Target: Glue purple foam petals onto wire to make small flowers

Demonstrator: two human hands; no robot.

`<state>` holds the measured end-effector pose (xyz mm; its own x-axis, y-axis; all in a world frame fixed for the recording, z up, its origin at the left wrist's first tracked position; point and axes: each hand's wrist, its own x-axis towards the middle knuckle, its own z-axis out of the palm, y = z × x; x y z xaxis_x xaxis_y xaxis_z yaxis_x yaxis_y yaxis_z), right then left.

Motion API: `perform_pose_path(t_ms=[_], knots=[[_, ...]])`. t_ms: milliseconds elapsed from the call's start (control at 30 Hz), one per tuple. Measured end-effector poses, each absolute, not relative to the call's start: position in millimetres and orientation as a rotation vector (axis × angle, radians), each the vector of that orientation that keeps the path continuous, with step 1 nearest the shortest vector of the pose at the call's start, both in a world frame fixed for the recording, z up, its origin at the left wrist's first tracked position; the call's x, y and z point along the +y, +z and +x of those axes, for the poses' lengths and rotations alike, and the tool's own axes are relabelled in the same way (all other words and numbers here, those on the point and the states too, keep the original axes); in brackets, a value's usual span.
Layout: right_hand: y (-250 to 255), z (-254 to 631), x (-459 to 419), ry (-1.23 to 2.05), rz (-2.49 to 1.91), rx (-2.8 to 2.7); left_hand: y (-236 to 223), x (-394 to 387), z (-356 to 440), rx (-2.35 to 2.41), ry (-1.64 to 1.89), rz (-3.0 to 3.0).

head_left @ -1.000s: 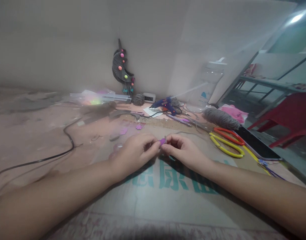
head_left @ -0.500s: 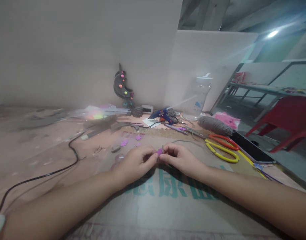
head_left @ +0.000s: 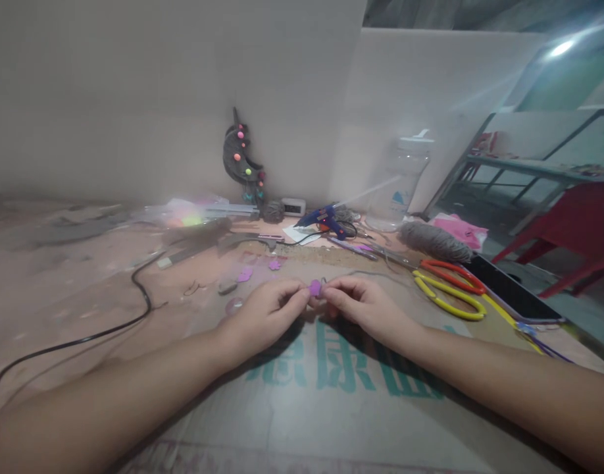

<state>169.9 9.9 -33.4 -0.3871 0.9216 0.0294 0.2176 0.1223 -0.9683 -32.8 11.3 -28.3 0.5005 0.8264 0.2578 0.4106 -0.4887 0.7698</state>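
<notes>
My left hand (head_left: 267, 313) and my right hand (head_left: 364, 304) meet over a cardboard sheet (head_left: 331, 395) with teal print. Both pinch one small purple piece (head_left: 315, 288) between thumb and fingertips, with a thin dark wire rising from it. The other fingers of each hand are curled in. Several more small purple pieces (head_left: 245, 274) lie on the floor just beyond my left hand.
Yellow and orange scissors (head_left: 450, 289) lie to the right, by a grey yarn roll (head_left: 435, 241) and a dark tablet (head_left: 509, 289). A blue glue gun (head_left: 324, 218), a clear jar (head_left: 398, 184) and a dark crescent ornament (head_left: 239, 155) stand near the wall. A black cable (head_left: 109, 322) runs left. A red chair (head_left: 573, 230) is right.
Both hands have kept their pinch on the purple piece and turned it slightly; it now shows a rounder face. The view has shifted a little.
</notes>
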Motion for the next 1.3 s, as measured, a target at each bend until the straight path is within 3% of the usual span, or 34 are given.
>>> perform_pose_path(t_ms=[633, 1300], knots=[[-28.6, 166.8, 8.3, 1.339, -1.154, -1.731, -33.3, 10.6, -31.4, 1.079, 0.769, 2.418], [-28.3, 169.5, 9.9, 1.28, -1.177, -1.775, -32.0, 12.5, -34.0, 1.014, 0.766, 2.131]])
